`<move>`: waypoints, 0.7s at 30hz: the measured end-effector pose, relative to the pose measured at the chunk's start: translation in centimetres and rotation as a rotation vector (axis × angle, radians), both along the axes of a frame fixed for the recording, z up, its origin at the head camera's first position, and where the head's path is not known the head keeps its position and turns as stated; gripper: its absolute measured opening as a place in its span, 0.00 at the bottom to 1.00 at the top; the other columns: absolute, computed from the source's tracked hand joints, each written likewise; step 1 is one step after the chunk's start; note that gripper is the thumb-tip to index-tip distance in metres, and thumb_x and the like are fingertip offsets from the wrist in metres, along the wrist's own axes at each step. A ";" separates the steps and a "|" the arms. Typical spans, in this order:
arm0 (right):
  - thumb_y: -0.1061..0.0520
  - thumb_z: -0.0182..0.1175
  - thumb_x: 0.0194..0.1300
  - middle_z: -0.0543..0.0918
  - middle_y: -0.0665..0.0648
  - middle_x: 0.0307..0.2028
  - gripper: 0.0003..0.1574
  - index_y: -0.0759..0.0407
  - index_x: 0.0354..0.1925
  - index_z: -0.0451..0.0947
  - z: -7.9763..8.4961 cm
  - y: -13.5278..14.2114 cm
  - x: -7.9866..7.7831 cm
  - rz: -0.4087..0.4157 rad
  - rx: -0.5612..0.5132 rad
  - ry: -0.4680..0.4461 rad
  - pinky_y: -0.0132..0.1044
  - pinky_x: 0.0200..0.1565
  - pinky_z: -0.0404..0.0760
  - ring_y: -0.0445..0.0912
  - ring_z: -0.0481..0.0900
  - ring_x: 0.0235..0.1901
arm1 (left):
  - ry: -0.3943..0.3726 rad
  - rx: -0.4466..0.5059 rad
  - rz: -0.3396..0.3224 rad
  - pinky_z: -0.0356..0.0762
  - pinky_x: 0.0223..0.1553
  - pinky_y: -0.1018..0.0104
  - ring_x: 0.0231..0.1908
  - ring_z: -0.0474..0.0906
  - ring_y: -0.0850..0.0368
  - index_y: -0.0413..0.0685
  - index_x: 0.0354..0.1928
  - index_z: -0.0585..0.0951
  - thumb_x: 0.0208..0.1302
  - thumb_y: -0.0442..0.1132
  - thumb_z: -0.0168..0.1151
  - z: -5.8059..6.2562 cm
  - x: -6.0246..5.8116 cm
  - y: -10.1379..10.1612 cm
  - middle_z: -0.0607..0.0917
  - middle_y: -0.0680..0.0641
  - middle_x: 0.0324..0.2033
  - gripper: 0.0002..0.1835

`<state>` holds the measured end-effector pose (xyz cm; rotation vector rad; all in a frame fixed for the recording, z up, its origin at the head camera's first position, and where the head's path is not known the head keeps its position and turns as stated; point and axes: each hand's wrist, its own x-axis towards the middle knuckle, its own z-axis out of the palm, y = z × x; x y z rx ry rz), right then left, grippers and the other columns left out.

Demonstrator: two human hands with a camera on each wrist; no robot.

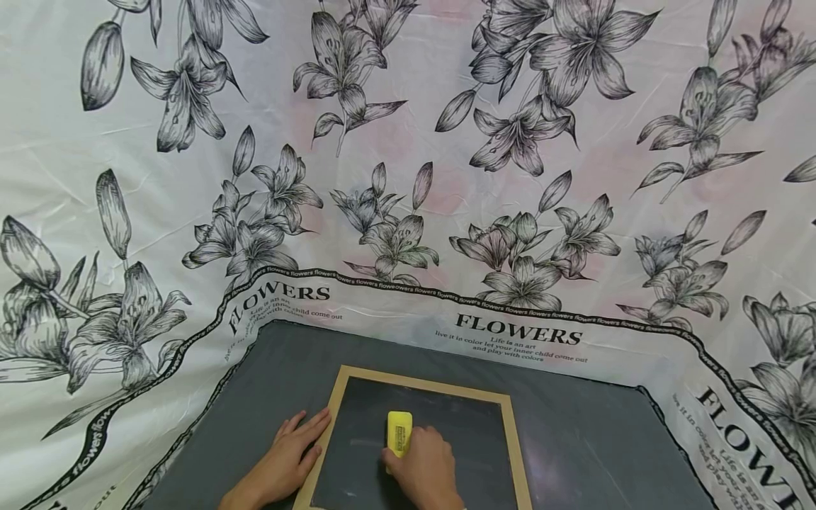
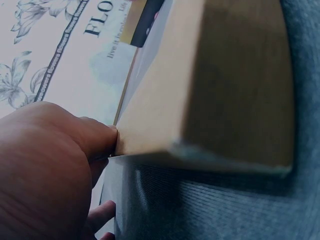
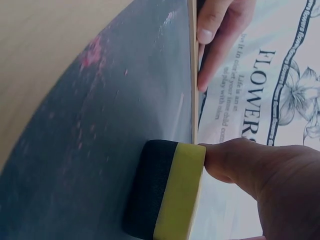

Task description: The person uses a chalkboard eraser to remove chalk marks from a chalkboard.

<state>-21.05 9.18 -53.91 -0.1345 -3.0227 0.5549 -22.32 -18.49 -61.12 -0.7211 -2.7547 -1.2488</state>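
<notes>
A small chalkboard with a light wooden frame lies on the dark grey table. My right hand grips a yellow chalkboard eraser, thumb along its near left side. In the right wrist view, the eraser's black felt faces the board surface, beneath its yellow top. My left hand rests at the frame's left side, fingers fairly straight and fingertips on the wood. The left wrist view shows the left thumb against the edge of the frame.
Pink chalk residue and pale smears mark the board. Grey table surface extends around the frame. Behind and at the sides hangs a white cloth printed with black flowers and lettering.
</notes>
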 end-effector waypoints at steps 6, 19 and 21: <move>0.32 0.81 0.55 0.75 0.54 0.24 0.33 0.59 0.31 0.85 0.1 0.9 0.2 -0.036 0.016 -0.022 0.45 0.26 0.77 0.48 0.74 0.22 | 0.019 -0.001 -0.003 0.48 0.66 0.07 0.76 0.58 0.13 0.43 0.80 0.74 0.83 0.43 0.61 0.2 0.1 -0.1 0.72 0.39 0.81 0.29; 0.32 0.83 0.54 0.76 0.55 0.25 0.34 0.60 0.36 0.87 0.3 3.0 0.5 -0.101 0.039 -0.075 0.47 0.30 0.80 0.49 0.75 0.25 | -0.044 -0.040 -0.009 0.48 0.68 0.08 0.78 0.55 0.13 0.39 0.81 0.72 0.83 0.39 0.61 1.3 0.4 0.1 0.70 0.36 0.81 0.30; 0.32 0.83 0.54 0.76 0.55 0.26 0.34 0.60 0.37 0.87 0.3 3.4 0.5 -0.112 0.043 -0.080 0.47 0.30 0.80 0.49 0.75 0.25 | -0.042 -0.037 -0.008 0.48 0.68 0.09 0.78 0.55 0.13 0.39 0.80 0.72 0.83 0.39 0.61 1.3 0.4 0.1 0.70 0.36 0.81 0.30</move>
